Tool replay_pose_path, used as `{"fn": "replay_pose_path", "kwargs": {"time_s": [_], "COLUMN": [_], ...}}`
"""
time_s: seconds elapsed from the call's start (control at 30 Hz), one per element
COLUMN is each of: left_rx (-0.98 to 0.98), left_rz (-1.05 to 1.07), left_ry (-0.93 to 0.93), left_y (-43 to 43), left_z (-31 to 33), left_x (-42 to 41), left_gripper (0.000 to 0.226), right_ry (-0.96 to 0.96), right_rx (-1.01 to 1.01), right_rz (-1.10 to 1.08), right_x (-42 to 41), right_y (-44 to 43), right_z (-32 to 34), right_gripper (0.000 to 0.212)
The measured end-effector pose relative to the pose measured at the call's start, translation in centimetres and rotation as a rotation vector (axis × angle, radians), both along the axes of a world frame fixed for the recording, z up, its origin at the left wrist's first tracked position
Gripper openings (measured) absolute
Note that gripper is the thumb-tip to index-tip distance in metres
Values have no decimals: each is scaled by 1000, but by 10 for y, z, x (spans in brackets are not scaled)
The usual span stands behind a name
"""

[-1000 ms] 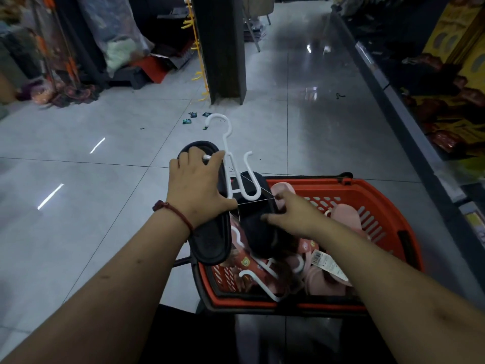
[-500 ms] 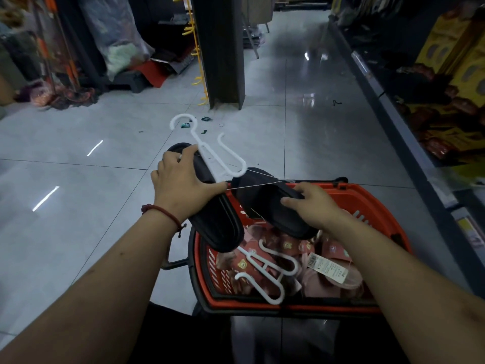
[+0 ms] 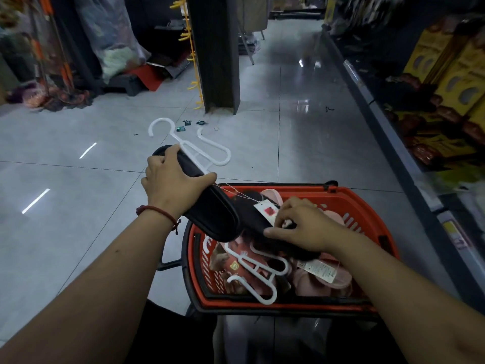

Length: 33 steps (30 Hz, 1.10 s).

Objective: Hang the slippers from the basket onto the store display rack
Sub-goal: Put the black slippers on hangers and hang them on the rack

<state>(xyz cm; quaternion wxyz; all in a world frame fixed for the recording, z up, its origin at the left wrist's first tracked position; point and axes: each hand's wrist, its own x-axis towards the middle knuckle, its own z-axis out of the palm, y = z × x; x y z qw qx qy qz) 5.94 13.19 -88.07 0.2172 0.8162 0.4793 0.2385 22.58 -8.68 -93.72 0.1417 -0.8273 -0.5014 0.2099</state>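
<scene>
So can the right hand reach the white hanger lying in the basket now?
Probably yes: the right hand is just above the white hanger, which lies uncovered on top, but it must first release the black slipper.

Both forearms are bare, with no sleeves in view. A thin dark-red cord bracelet (image 3: 157,211) circles the wrist of the left hand (image 3: 173,183), its knotted tail hanging at about 4 o'clock. The right hand (image 3: 301,227) wears nothing.

We see black slippers (image 3: 210,208) on a white hanger (image 3: 202,151), a red-orange basket (image 3: 351,198) of pink slippers (image 3: 322,279), a white tag (image 3: 269,210) with a red mark, and grey floor tiles (image 3: 65,206).
</scene>
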Motion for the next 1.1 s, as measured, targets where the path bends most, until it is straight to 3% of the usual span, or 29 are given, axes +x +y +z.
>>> {"fn": "replay_pose_path", "kwargs": {"time_s": [0.1,0.2,0.27,0.33,0.4,0.53,0.6,0.67,0.73,0.83,0.9,1.0,1.1], "left_rx": [24,58,67,77,90,115,136,166,188,206,204,180,176], "left_rz": [-60,-119,-148,-177,-201,-201,-177,-154,-153,-194,-217,-240,-268], "left_ry": [42,99,122,134,129,125,124,113,126,178,209,239,241], "left_y": [-5,-7,-8,-9,-10,-10,-10,-10,-11,-9,-8,-7,-8], "left_z": [-2,-5,-8,-11,-13,-13,-12,-10,-10,-15,-18,-20,-20], "left_x": [2,4,5,6,6,9,10,11,10,9,9,7,6], "left_gripper": [91,98,102,103,101,99,99,98,98,98,96,93,92], "right_ry": [77,280,497,571,546,448,165,-283,-492,-261,-94,-89,-33], "right_rx": [67,39,-73,-137,-132,124,243,272,221,-113,-205,51,-5], "right_rz": [-181,-463,-511,-497,-511,-534,-512,-478,-401,-89,6,-215,-468], "right_x": [2,12,18,18,14,4,-3,-9,-11,-15,-17,-10,5], "right_y": [3,0,-2,-4,0,11,14,14,14,14,15,20,21], "right_z": [-10,-14,-19,-25,-23,-7,6,13,13,0,-6,-13,-20], "right_gripper": [28,62,70,74,70,33,30,30,34,52,52,39,59]}}
